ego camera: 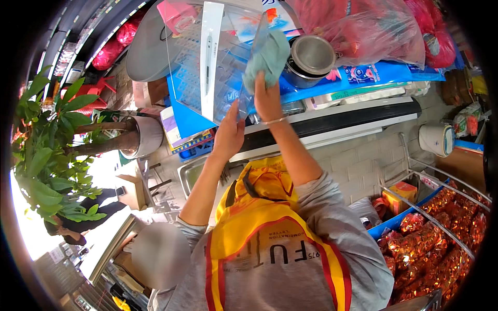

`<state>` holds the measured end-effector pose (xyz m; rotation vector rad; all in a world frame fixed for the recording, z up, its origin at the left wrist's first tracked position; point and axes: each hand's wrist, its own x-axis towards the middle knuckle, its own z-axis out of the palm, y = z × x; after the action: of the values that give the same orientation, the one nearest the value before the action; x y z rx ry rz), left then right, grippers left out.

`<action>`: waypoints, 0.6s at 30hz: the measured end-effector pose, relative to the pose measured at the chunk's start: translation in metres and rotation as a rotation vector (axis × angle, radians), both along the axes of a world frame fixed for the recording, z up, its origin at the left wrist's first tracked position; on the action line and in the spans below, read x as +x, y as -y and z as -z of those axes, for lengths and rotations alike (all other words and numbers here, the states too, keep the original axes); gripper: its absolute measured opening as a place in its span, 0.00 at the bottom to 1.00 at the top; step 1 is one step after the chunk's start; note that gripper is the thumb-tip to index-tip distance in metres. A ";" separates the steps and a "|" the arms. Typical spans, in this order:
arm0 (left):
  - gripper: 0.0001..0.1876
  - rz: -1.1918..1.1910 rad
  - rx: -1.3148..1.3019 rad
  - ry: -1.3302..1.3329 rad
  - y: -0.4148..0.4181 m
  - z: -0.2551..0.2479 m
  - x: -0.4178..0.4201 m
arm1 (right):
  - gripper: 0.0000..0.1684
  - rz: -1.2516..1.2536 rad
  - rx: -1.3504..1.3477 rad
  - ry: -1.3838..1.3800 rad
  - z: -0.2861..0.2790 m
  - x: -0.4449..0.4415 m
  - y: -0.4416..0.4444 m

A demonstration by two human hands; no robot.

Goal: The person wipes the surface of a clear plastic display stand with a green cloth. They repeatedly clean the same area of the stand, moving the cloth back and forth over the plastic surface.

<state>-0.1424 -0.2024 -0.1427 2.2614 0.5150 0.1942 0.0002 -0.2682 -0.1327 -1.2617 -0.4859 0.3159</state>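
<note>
A large clear plastic panel [186,77], perhaps a compartmented display box, stands tilted over the blue-covered table, with a white strip [211,62] along it. My left hand [229,134] is at the panel's near edge, fingers extended; whether it grips the edge is unclear. My right hand [267,97] holds a pale green cloth [268,58] against the panel's right side. Just right of the cloth stands a round metal canister [311,58] with a lid. A yellow apron [278,217] with red trim covers my front.
Pink plastic bags [362,31] lie on the table at the right. A potted plant [146,136] stands at the left. A metal rack [439,184] with shiny red-orange packets [432,245] is at the lower right. Another person [97,212] is partly visible at the lower left.
</note>
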 end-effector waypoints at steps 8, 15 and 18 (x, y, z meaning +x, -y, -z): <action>0.29 0.079 0.008 -0.108 -0.007 -0.006 0.003 | 0.22 -0.130 -0.273 -0.328 0.188 -0.097 0.005; 0.27 0.038 -0.041 -0.087 -0.009 -0.002 -0.002 | 0.22 0.014 -0.139 -0.185 0.066 -0.009 0.016; 0.26 0.012 -0.061 -0.091 -0.005 -0.003 -0.001 | 0.24 -0.010 0.090 -0.238 -0.048 0.036 0.021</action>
<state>-0.1438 -0.1969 -0.1396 2.2213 0.5475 0.0691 0.0360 -0.2896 -0.0844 -1.1173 -0.2996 0.4422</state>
